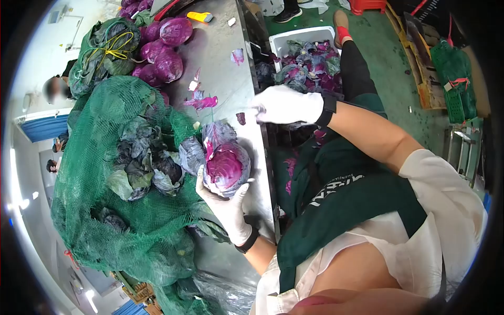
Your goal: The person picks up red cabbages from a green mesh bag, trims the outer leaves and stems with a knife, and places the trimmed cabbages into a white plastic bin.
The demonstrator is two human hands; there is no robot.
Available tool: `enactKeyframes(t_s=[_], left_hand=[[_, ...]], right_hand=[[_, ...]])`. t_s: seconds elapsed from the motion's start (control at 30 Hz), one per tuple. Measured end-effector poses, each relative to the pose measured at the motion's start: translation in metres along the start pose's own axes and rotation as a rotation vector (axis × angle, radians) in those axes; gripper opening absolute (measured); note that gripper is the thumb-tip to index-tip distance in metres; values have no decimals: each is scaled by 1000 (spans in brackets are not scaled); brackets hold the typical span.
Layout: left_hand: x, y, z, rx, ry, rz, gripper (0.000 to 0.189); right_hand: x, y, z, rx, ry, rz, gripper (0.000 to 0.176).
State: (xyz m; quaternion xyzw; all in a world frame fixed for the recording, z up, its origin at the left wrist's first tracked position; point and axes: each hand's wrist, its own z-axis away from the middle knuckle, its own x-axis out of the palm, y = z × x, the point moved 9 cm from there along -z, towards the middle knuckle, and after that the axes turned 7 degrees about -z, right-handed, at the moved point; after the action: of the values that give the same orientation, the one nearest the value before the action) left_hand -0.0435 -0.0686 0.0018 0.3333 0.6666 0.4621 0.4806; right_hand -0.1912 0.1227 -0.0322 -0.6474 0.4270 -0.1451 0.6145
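Note:
My left hand (pixel 224 207), in a white glove, cups a red cabbage (pixel 227 169) from below and the side, against the metal table. The outer leaves of this cabbage are partly peeled back, showing a shiny purple face. My right hand (pixel 289 105), also gloved in white, hovers over the table's near edge, apart from the cabbage. Its fingers look curled; their tips are blurred, and whatever they hold cannot be made out. Torn purple leaf pieces (pixel 201 101) lie on the metal table (pixel 223 63) beyond the cabbage.
A green mesh sack (pixel 163 231) with leafy cabbages spreads across the table. Peeled purple cabbages (pixel 176 31) are piled at the far end, near a yellow-handled tool (pixel 200 17). Beside the table, a white bin (pixel 302 35) holds leaf trimmings. A green crate (pixel 454 79) stands farther off.

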Motion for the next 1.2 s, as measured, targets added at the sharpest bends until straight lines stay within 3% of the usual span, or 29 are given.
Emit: enactKeyframes(t_s=[0.03, 0.07, 0.1, 0.17, 0.23, 0.3, 0.37, 0.4, 0.5, 0.53, 0.57, 0.63, 0.7, 0.77, 0.83, 0.9, 0.93, 1.03, 1.07, 1.13, 1.2], left_hand=[[1, 0, 1, 9, -13, 20, 109], [1, 3, 2, 5, -15, 17, 109], [4, 6, 4, -35, -30, 28, 111], [10, 9, 6, -66, -54, 39, 112], [14, 14, 9, -39, -82, 97, 110], [18, 23, 11, -53, -68, 79, 103], [17, 16, 13, -129, 15, 74, 98], [22, 21, 12, -108, 19, 22, 94], [25, 22, 12, -126, 26, 9, 92], [16, 13, 11, -102, 35, -52, 87], [11, 5, 11, -96, 35, -51, 87], [4, -15, 13, -195, 19, 408, 90], [-3, -13, 15, -162, 24, 402, 92], [-3, -3, 15, -118, -37, 416, 96], [-5, 11, 12, -130, 22, 358, 99], [3, 31, 4, -124, 0, 60, 101], [5, 33, 0, -83, -14, -12, 102], [18, 32, -9, 34, -137, -172, 100], [19, 21, -8, -29, -145, -140, 99], [17, 18, -9, -11, -154, -143, 99], [23, 26, -6, -28, -182, -101, 101]], right_hand=[[-12, 20, 3, 161, 95, 41, 16], [-15, -3, -2, -37, 163, 127, 24], [-6, -8, -7, -33, 167, 123, 24], [30, -8, -19, 137, 8, -155, 34], [65, -3, -14, 436, -244, -473, 41], [66, -12, -11, 459, -263, -544, 40], [67, -17, -18, 225, -222, -233, 35], [57, -43, -20, -157, -29, 93, 27], [56, -44, -15, -236, 79, 325, 22], [40, -36, -15, -215, 143, 90, 16], [60, 25, -31, -92, 90, -647, 12], [17, 15, 4, 420, 61, -714, 14], [-22, 36, 14, 486, 199, -477, 23], [-54, 24, 13, 222, 272, 201, 29], [-45, -31, 14, 96, 208, 165, 46], [-13, -77, 11, -3, 7, 20, 60], [-5, -99, 15, -207, 42, -20, 61], [26, -79, 10, -389, 149, 59, 41], [26, -79, 13, -391, 151, 57, 41], [27, -59, 11, -199, 114, -15, 25], [24, -54, 9, -184, 149, 107, 21]])
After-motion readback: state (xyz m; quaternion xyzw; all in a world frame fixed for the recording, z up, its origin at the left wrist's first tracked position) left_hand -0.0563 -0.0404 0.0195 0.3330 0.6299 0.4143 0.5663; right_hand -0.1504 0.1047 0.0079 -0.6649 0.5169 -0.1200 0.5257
